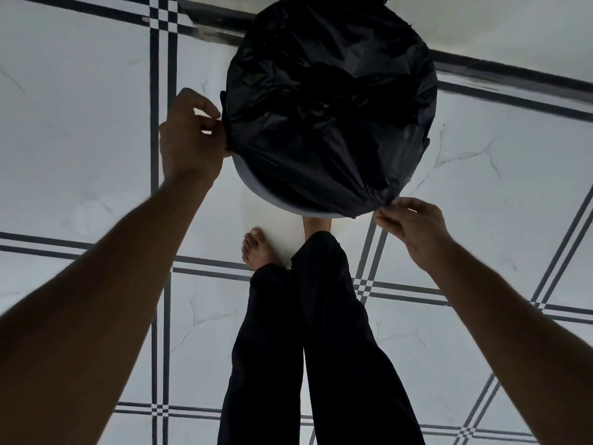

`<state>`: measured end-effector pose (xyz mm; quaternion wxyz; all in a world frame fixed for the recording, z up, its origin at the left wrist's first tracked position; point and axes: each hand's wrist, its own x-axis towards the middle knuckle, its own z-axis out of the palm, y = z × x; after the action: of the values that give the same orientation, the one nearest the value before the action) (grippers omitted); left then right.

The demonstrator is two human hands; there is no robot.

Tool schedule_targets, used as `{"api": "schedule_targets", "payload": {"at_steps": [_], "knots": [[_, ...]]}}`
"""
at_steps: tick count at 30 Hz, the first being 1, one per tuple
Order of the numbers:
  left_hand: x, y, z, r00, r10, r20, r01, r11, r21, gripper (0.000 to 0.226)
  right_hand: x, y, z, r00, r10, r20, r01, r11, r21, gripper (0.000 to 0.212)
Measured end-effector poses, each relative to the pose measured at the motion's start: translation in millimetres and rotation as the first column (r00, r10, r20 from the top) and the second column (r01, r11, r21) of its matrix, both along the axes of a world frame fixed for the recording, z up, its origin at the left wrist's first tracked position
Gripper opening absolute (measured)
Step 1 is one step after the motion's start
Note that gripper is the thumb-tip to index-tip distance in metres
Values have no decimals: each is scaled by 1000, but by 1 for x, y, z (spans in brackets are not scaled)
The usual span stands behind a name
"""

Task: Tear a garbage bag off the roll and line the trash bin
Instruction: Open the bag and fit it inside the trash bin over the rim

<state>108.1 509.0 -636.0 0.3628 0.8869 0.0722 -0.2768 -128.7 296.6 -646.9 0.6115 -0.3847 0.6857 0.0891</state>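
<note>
The black garbage bag (330, 104) already sits over the trash bin (256, 184) on the tiled floor (80, 139). The left hand (189, 139) pinches its edge at the left rim, the right hand (414, 229) at the near-right rim — best to draw the film down evenly over the bare grey rim between them, gently, so it doesn't tear.

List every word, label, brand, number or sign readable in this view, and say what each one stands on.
None: no readable text anywhere in this view.
The black garbage bag shows only creases, no print.
The grey bin rim bears no label.
The floor tiles carry dark lines and checker corners, a pattern, not writing.
The left hand and right hand pinching the bag's edge show nothing written.
</note>
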Motion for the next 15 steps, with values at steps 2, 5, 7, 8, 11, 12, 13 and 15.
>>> {"api": "schedule_targets", "payload": {"at_steps": [2,5,7,8,11,12,13,15], "knots": [[-1,1,-1,1000,-18,12,18,1000,-6,31,2,-5,2,996,23,91,-26,999,37,17],[-9,4,-2,996,84,-22,-86,993,-77,33,5,-5,9,979,65,194,-85,992,96,20],[-14,3,1,986,159,-57,-164,981,-103,28,5,-2,14,969,65,237,-103,983,151,26],[-16,3,0,975,203,-85,-212,970,-116,26,6,0,17,966,39,256,-88,980,181,30],[-22,1,4,953,276,-127,-294,944,-148,18,6,8,24,952,-144,269,67,958,279,36],[-24,0,4,957,275,-92,-285,949,-134,17,6,12,26,952,-183,246,107,950,292,28],[-26,-1,7,965,258,-40,-261,960,-98,17,8,17,27,960,-177,217,111,952,286,22],[-28,-3,12,976,209,67,-210,978,2,18,10,27,27,984,-54,168,11,969,246,36]]}}
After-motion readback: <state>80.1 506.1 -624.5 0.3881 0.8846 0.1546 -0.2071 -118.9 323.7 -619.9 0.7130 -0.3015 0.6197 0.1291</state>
